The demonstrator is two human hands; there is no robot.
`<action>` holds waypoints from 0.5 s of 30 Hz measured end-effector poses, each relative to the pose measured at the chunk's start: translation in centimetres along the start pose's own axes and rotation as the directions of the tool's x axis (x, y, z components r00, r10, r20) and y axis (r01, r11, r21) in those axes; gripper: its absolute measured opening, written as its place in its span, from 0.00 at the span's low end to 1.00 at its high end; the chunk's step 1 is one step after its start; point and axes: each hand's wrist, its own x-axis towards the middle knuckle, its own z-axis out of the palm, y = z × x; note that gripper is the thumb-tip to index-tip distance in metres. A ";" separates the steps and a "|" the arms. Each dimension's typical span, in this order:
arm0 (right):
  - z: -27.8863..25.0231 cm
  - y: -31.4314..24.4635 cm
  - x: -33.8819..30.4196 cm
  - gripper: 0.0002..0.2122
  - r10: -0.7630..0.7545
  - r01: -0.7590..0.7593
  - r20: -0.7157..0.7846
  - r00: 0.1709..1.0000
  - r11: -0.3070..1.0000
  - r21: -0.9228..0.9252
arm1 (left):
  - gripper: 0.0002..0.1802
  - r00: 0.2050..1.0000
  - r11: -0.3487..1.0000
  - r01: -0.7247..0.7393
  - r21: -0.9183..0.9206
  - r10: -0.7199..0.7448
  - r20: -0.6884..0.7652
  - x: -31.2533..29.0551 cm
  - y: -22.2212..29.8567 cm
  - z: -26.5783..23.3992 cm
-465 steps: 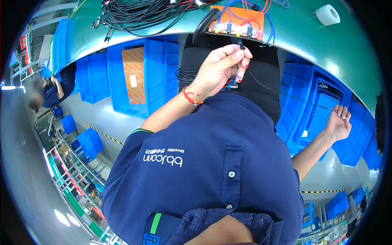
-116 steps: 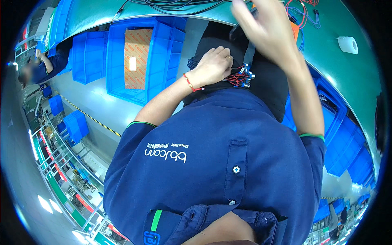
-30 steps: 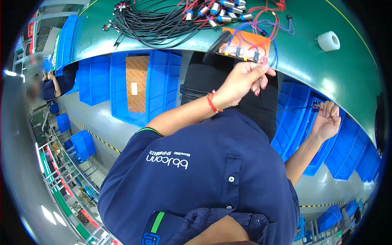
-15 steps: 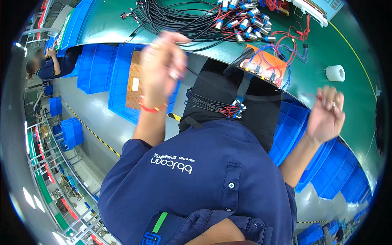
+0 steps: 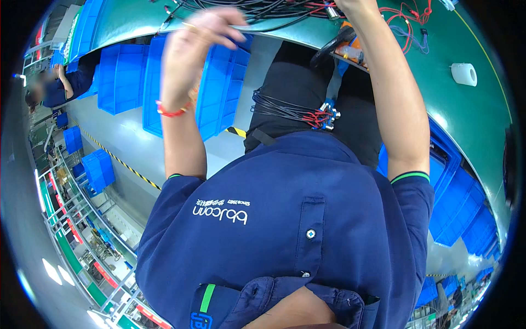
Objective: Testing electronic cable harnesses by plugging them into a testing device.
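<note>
My left hand [image 5: 200, 46] is raised at the table's near edge, beside a pile of black cables [image 5: 268, 15]. It is smeared by motion, but its fingers are stretched apart and hold nothing that I can see. My right hand [image 5: 355, 4] reaches to the top edge of the picture, near a silver connector [image 5: 332, 12] of the pile; its fingers are cut off from view. Across my lap lies a bundle of black cables [image 5: 282, 107] with red wires and blue-and-silver connectors [image 5: 329, 114]. My right forearm partly covers an orange fixture [image 5: 350, 50] at the table edge.
The green table [image 5: 438, 49] carries red wires [image 5: 402, 19] and a white roll [image 5: 464, 74] at the right. Blue bins [image 5: 123, 77] stand under the table on both sides. At the far left a co-worker in dark clothing [image 5: 76, 82] sits working.
My right hand has swung from the right side up and inward to the cable pile. My left hand has moved left and up, its fingers opening. The view has shifted, so less table shows.
</note>
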 end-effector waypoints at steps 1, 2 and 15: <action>0.3 0.6 0.4 0.07 -0.001 0.001 0.010 1.000 1.000 -0.007 | 0.16 0.984 0.992 0.124 0.016 -0.125 0.129 -1.1 -0.8 1.5; 0.6 1.4 0.9 0.08 -0.003 0.003 0.021 1.000 1.000 -0.011 | 0.15 0.960 0.975 0.197 0.102 -0.213 0.183 -2.2 -1.5 3.9; 0.0 -1.3 -3.4 0.09 -0.470 0.509 0.381 0.796 0.179 -0.842 | 0.07 0.874 0.687 -0.196 0.699 -0.201 0.443 -5.2 -9.4 14.7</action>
